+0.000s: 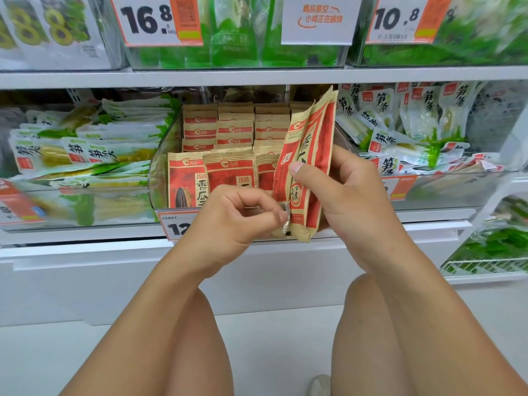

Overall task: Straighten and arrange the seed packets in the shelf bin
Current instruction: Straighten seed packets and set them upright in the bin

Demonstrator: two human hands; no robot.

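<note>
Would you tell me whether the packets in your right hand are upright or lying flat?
Upright, leaning slightly right: the right hand holds the held packets on end, above the bin's front edge.

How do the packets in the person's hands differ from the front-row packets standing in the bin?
The held packets lean to the right and show mostly their edges and sides; the front-row packets stand upright, faces forward. The held packets are out in front of the clear bin, gripped by the right hand and pinched low by the left hand; the front-row packets sit inside, untouched. Both are red and tan seed packets.
</note>
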